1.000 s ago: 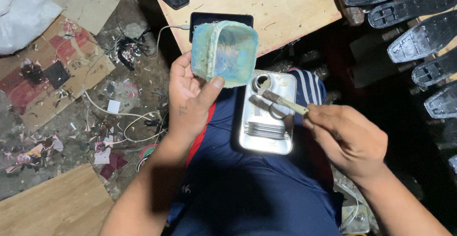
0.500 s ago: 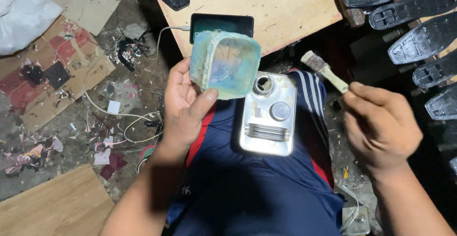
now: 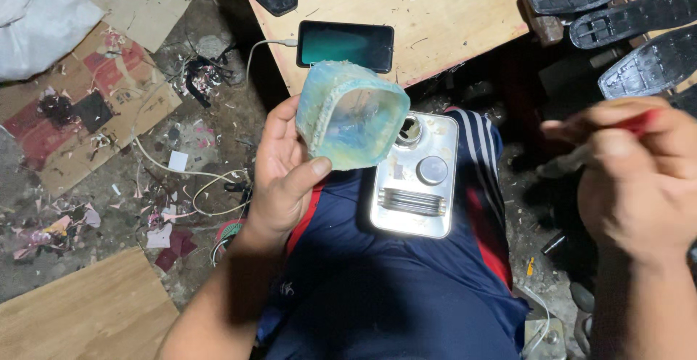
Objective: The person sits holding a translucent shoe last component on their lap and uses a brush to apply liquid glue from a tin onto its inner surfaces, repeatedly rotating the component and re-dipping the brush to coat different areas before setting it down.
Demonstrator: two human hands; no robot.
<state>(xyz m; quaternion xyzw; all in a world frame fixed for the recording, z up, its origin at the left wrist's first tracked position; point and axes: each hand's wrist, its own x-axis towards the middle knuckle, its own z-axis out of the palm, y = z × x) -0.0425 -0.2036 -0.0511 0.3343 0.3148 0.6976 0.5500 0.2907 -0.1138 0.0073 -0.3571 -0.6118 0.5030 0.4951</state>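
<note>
Tub [image 3: 352, 116], translucent blue-green plastic w/ crusted rim, sits tilted in your left hand [image 3: 279, 178]: fingers behind, thumb pressed on its lower wall, held above your lap just beside the metal can [image 3: 415, 178] on your thigh. Looks light, thin-walled, prob. flexes if squeezed; residue may be tacky, so grip low on the wall, not the rim. Right hand [image 3: 639, 178] is blurred, closed round a red-handled tool [image 3: 642, 122]; grip detail can't tell. Phone [image 3: 345, 45] lies on the wooden board [image 3: 450, 11].

One head-worn camera looks steeply down, close over the lap [image 3: 406, 294] and floor [image 3: 109, 185].
</note>
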